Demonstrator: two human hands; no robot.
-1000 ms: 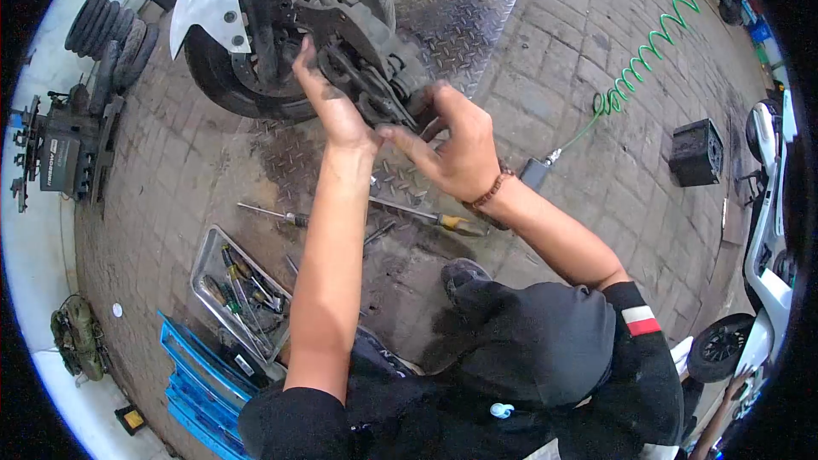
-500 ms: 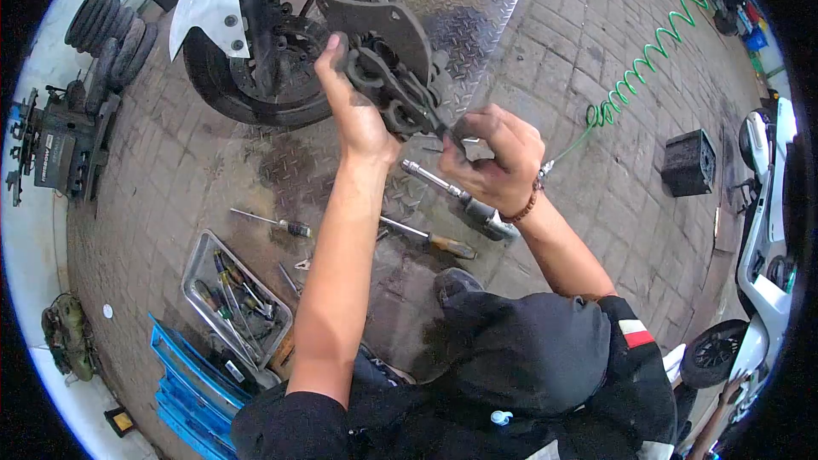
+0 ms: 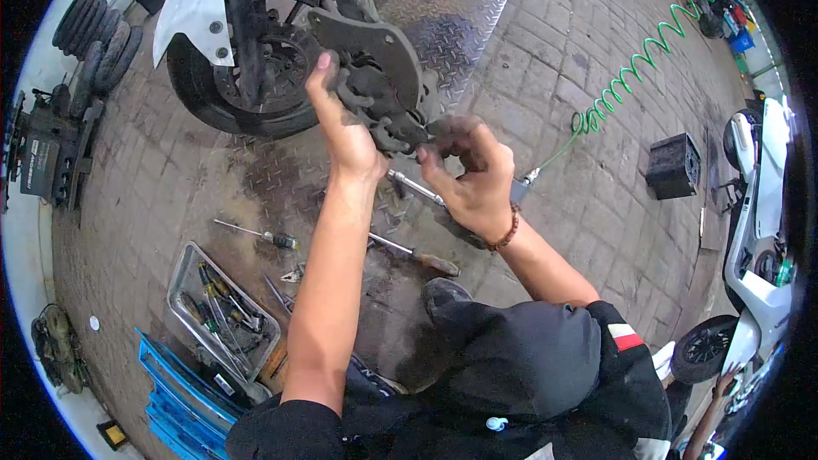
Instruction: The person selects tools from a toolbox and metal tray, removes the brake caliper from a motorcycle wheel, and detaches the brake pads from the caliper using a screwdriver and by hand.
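A dark, dirty metal assembly with a curved plate, looking like a brake caliper [image 3: 379, 94], is held up beside the motorcycle wheel [image 3: 247, 111]. My left hand [image 3: 345, 132] grips its left side, with the thumb pointing up. At its lower right edge, my right hand [image 3: 473, 175] pinches with blackened fingertips; whether a small part sits between them is hard to make out. Below my hands, a socket tool with a chrome shaft [image 3: 416, 187] lies on the floor, partly hidden by my right hand.
Screwdrivers [image 3: 281, 240] and a metal tray [image 3: 183, 277] of tools lie on the floor. Beside them is a blue panel [image 3: 175, 392]. A green coiled hose [image 3: 635, 64], a black bin [image 3: 673, 166] and a white motorcycle [image 3: 763, 294] are at the right. Another person's hand [image 3: 727, 379] shows there.
The caliper has been turned, so its plate and inner side face the camera more. My right hand has come away from its earlier grip around the side and now pinches at the lower edge.
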